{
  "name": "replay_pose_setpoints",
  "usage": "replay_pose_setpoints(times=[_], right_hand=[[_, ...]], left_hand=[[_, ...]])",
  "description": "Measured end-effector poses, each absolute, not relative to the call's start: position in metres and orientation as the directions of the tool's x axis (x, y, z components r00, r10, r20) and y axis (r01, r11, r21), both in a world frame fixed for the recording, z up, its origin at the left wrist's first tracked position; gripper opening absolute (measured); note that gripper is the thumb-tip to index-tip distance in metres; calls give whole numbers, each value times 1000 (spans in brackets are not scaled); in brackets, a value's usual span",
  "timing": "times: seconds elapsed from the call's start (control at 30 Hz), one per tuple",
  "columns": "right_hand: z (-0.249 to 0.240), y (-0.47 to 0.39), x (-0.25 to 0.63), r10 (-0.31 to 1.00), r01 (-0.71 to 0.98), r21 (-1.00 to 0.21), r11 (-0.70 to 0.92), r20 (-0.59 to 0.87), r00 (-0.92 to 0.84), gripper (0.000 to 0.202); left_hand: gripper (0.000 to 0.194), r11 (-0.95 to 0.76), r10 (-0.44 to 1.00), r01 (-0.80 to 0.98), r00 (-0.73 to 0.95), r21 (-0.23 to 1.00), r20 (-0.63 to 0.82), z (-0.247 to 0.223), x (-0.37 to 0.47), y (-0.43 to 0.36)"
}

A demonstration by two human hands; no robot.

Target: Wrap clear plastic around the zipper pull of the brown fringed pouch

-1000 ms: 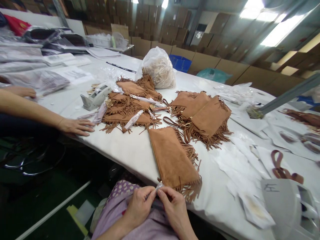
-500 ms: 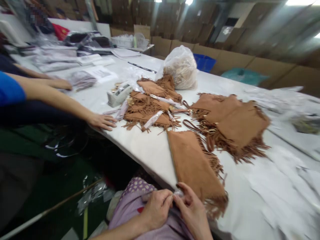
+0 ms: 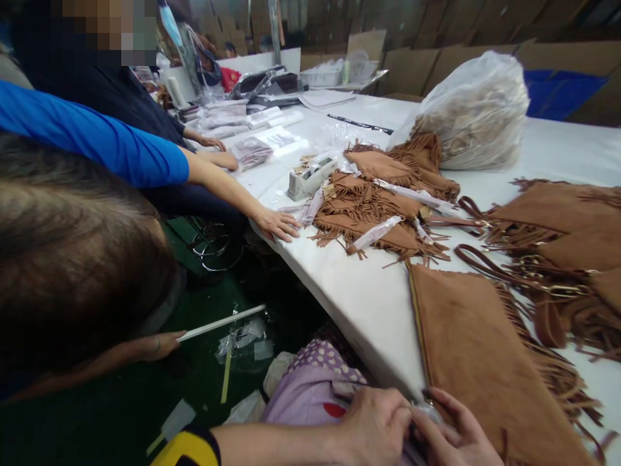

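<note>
At the table's near edge, over my lap, my left hand is closed, thumb against the bent fingers. What it grips is hidden. Touching it, my right hand pinches a small piece of clear, whitish plastic. Both hands are beside the zipper edge of a brown suede pouch, which lies flat with fringe along its right side. More brown fringed bags, with wrist straps and gold-coloured clasps, lie to the right. Others, partly wrapped in white plastic, form a pile farther back.
A grey tape dispenser stands left of the pile. Behind it sits a bulging clear plastic bag. A co-worker's hand rests on the table edge. At lower left another person leans down, holding a pale stick above the littered green floor.
My view has swung left, so the table's contents appear farther right. The person holding the stick now shows at left. My hands stay together at the pouch's edge.
</note>
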State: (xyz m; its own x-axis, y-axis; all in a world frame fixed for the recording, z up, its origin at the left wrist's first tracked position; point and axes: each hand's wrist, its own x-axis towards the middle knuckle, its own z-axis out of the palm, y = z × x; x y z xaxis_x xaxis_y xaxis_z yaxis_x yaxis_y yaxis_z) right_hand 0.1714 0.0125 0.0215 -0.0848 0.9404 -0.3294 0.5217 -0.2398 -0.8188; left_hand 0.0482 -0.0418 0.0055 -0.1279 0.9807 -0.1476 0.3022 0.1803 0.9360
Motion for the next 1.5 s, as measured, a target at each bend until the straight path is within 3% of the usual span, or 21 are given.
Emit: replay_pose_setpoints(times=[0.17, 0.33, 0.43, 0.57, 0.77, 0.9, 1.07, 1.17, 1.27, 1.43, 1.5], right_hand=[[24, 10, 175, 920, 495, -819, -290, -382, -93, 67], [25, 8, 174, 936, 409, -871, -272, -338, -97, 61], [19, 6, 178, 930, 389, -878, -279, -348, -119, 61], [10, 1, 191, 912, 376, -904, -206, -317, -261, 54], [4, -1, 204, 912, 436, -898, 50, -137, -387, 40], [-9, 5, 213, 851, 573, -697, 431, 103, -515, 35], [-7, 15, 225, 586, 587, -90, 805, 272, -763, 40], [15, 20, 221, 459, 501, 122, 857, 260, -849, 45], [35, 25, 212, 422, 466, 160, 870, 246, -872, 35], [33, 15, 204, 520, 537, 35, 843, 209, -828, 1], [17, 8, 195, 584, 601, -4, 799, 238, -776, 10]], left_hand=[[24, 224, 964, 212, -191, 951, -184, 13, 51, -48], [27, 87, 995, 262, -66, 961, -72, 9, 51, -47], [21, 259, 959, 35, -132, 965, -252, 4, 55, -42], [20, 478, 835, -387, -77, 789, -544, 0, 60, -36], [26, 552, 769, -550, 45, 628, -637, 8, 60, -32], [21, 585, 714, -608, 72, 537, -696, 13, 59, -28], [12, 624, 646, -640, 98, 449, -757, 17, 58, -23], [11, 639, 598, -672, 127, 374, -791, 21, 57, -20], [13, 656, 548, -696, 174, 292, -818, 29, 59, -17], [31, 715, 516, -643, 223, 273, -827, 45, 65, -29], [36, 767, 502, -572, 250, 292, -828, 37, 56, -33]])
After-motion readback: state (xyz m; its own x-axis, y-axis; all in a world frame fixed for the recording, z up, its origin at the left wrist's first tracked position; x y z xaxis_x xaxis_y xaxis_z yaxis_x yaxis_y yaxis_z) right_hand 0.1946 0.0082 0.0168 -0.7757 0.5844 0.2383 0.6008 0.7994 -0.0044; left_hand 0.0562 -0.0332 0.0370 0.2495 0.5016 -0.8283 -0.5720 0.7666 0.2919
